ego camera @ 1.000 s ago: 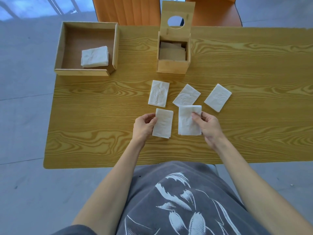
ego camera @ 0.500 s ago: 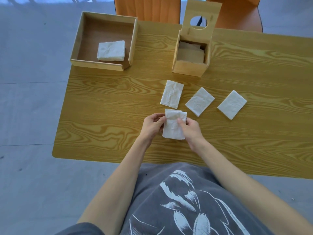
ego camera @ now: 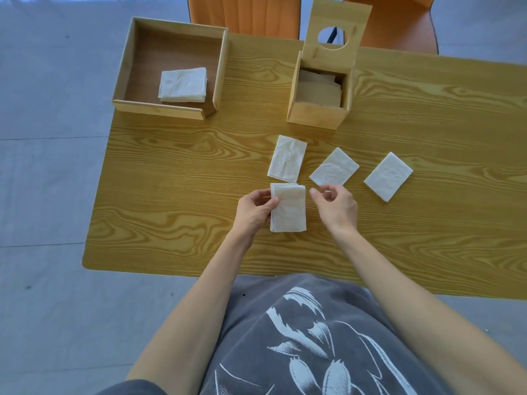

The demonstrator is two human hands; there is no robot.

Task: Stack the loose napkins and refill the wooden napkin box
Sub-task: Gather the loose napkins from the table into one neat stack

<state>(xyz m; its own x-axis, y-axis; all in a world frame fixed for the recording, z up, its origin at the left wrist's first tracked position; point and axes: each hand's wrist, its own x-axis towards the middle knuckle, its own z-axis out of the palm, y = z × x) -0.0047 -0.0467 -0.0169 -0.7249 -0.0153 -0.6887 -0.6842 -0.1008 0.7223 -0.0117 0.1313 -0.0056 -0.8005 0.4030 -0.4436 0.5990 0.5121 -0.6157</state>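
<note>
We see the left hand [ego camera: 255, 210] pinching the small napkin stack [ego camera: 288, 208] on the wooden table [ego camera: 171, 172], while the right hand [ego camera: 336, 206] hovers empty just right of it. Three loose napkins [ego camera: 287, 158] lie beyond, near the open napkin box [ego camera: 319, 95]; far left, a tray [ego camera: 219, 67] holds folded napkins [ego camera: 183, 85].

Setting: most likely a dining or café-style room, though the type cannot be fixed with certainty. Indicators: a wood-grain laminate tabletop [ego camera: 171, 195] with rounded corners; two orange chairs [ego camera: 245, 12] at its far edge; a grey tiled floor [ego camera: 42, 195]; a wooden napkin box [ego camera: 316, 115] with a hinged, round-holed lid; an open wooden tray [ego camera: 159, 105] holding folded napkins.
</note>
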